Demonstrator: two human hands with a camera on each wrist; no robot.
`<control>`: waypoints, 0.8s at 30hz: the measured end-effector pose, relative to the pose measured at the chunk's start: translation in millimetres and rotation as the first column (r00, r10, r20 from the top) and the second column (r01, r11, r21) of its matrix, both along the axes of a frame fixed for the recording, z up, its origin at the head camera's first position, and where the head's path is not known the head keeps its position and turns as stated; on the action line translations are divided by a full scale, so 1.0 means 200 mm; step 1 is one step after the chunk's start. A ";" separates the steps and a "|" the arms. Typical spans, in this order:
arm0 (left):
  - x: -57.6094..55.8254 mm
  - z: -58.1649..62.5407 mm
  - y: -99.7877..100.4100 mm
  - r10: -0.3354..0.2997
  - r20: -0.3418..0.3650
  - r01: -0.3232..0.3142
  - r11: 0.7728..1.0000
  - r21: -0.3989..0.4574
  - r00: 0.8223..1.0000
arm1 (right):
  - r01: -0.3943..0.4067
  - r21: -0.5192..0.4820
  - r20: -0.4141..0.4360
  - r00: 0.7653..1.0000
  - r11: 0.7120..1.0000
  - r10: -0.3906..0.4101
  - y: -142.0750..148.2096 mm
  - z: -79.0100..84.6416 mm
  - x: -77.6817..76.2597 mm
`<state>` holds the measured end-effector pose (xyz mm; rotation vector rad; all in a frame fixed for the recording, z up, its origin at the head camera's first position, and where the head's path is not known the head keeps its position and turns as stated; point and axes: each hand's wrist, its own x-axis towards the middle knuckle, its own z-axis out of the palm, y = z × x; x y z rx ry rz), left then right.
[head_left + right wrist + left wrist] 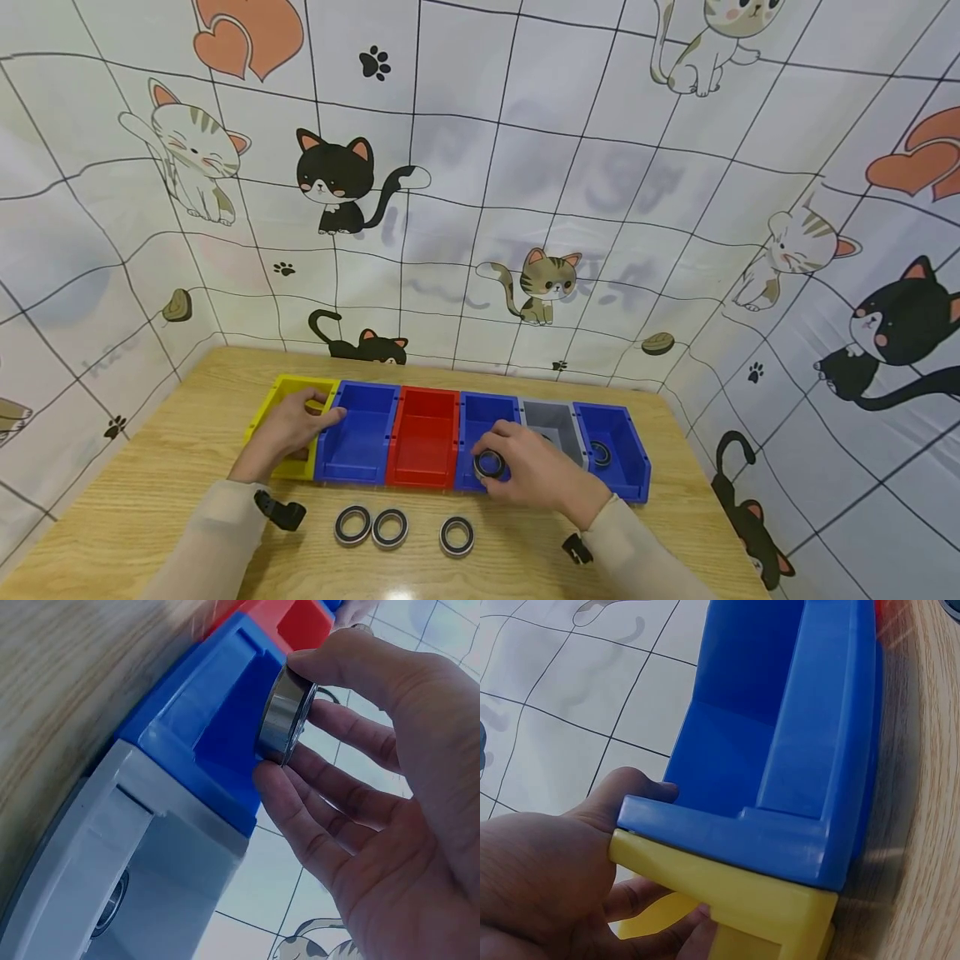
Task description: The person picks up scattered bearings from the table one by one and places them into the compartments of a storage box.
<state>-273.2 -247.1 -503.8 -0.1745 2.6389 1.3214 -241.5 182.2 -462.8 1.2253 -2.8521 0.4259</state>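
There hung a bearing [285,716], at the middle blue bin [487,408]!
The right hand [528,471] pinched it; the left hand [288,425] gripped the yellow bin [727,876]'s wall.

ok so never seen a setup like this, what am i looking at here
No machine here: just a person's two bare hands. The wide picture looks down from the head; the other two come from the left and right wrists. On the wooden table stand six bins in a row: yellow, blue, red, blue, grey, blue. Three metal rings, apparently bearings, lie in front; the grey bin and right-end blue bin each show one more. The left hand grips the yellow bin and its blue neighbour by their adjoining walls. The right hand holds another ring at the fourth bin.
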 end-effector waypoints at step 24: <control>0.00 0.01 0.00 -0.004 0.007 0.004 1.000 0.004 1.000 | 0.092 0.123 0.027 0.995 0.988 -0.096 -0.07 -0.04 -0.23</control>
